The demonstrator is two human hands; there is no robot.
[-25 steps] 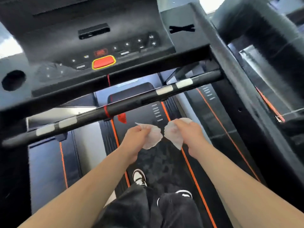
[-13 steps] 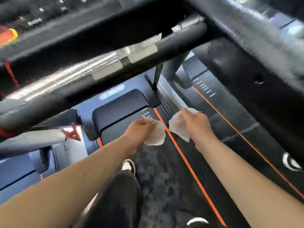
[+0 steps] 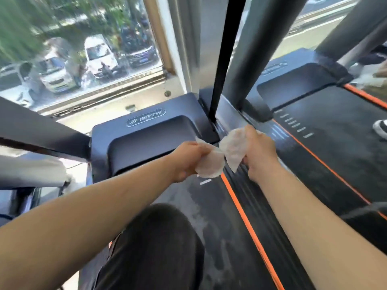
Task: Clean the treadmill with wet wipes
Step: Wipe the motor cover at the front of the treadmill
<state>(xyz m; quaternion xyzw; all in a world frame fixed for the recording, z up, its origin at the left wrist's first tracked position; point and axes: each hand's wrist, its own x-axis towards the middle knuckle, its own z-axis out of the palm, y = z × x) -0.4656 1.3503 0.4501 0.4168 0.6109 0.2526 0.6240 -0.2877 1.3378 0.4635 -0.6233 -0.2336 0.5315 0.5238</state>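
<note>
Head view: left hand (image 3: 187,161) grips the left wipe (image 3: 210,167), right hand (image 3: 260,152) the right wipe (image 3: 232,149) (both crumpled), over the treadmill (image 3: 146,147).

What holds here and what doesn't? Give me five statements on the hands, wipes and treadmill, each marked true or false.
1. The left hand holds a wipe. True.
2. The other hand is empty. False: the right hand grips a second wipe.
3. The motor cover reads BRTW. True.
4. The stripe beside the belt is blue. False: the stripe is orange.
5. Cars show through the window. True.
</note>
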